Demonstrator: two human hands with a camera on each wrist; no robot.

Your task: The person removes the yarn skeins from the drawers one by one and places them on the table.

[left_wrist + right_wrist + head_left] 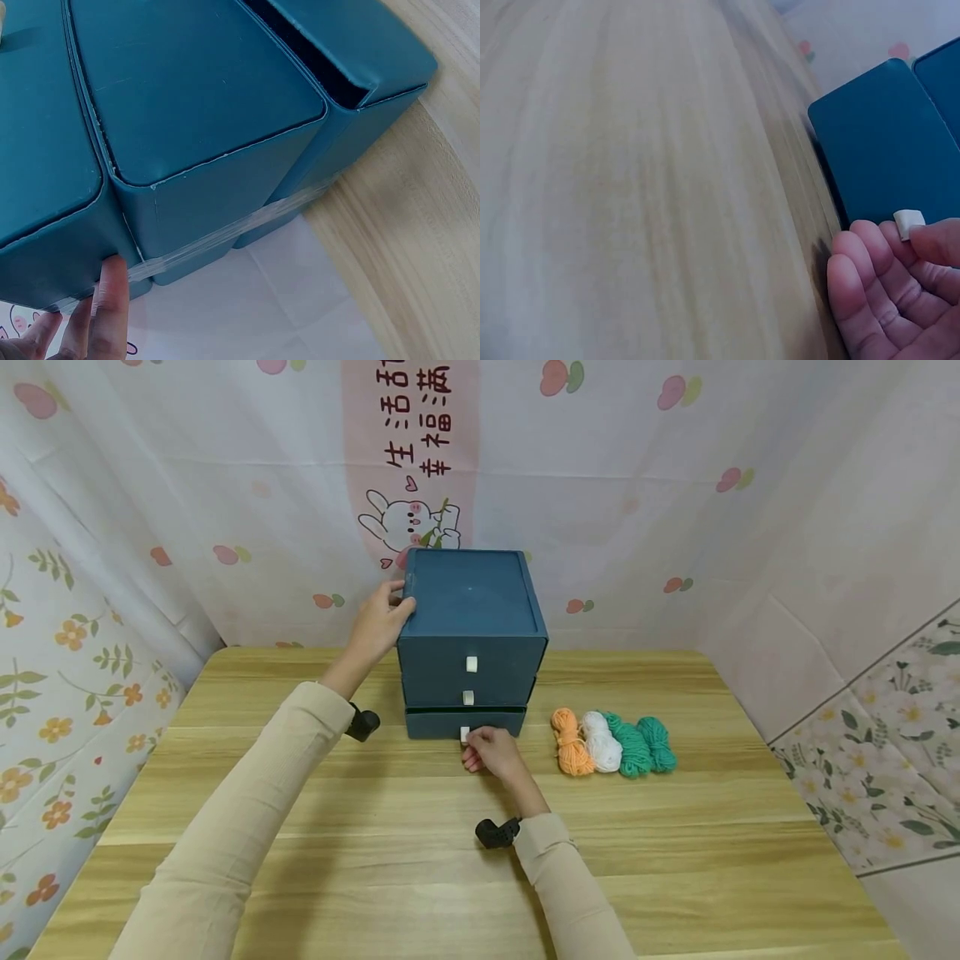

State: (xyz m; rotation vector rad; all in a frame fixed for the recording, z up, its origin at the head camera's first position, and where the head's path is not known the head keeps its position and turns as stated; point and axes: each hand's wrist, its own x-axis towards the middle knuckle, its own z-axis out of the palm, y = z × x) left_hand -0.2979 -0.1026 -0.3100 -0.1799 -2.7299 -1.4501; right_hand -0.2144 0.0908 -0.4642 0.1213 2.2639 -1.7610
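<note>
A dark blue three-drawer cabinet point(472, 593) stands at the back of the table, each drawer front bearing a small white pull. Its bottom drawer point(435, 725) juts out slightly, with a dark gap above its front in the left wrist view. My right hand point(495, 752) pinches that drawer's white pull point(909, 223) between thumb and index finger; the other fingers are bent beneath. High on the cabinet's left side rests my left hand point(381, 620), fingers against the wall near the top edge. Clear tape point(240, 229) runs along that side.
Yarn skeins lie right of the cabinet: an orange skein point(572, 743), a white skein point(602, 742) and green skeins point(632, 747). The wooden table point(390, 877) stretches toward me. A printed curtain point(600, 527) hangs close behind the cabinet.
</note>
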